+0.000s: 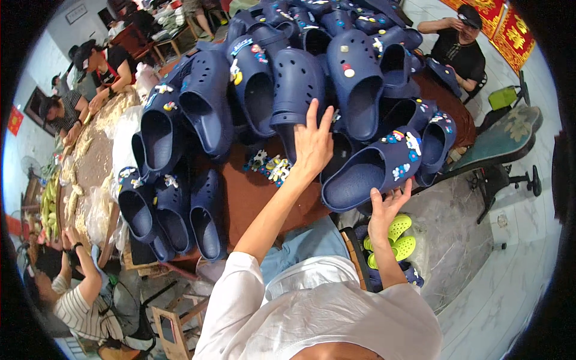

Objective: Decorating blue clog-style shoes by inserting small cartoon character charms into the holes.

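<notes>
left hand (314, 146) extended, unclenched, over plain clog (298, 81), right hand (389, 211) grasping near side of decorated clog (377, 169)

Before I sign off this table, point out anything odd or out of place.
The lime-green clogs, below table level at the person's right, stand out: the clogs on the table are navy. Small charms lie loosely jumbled there. I see no damage.

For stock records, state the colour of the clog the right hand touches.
The clog is navy blue; head view.
</notes>
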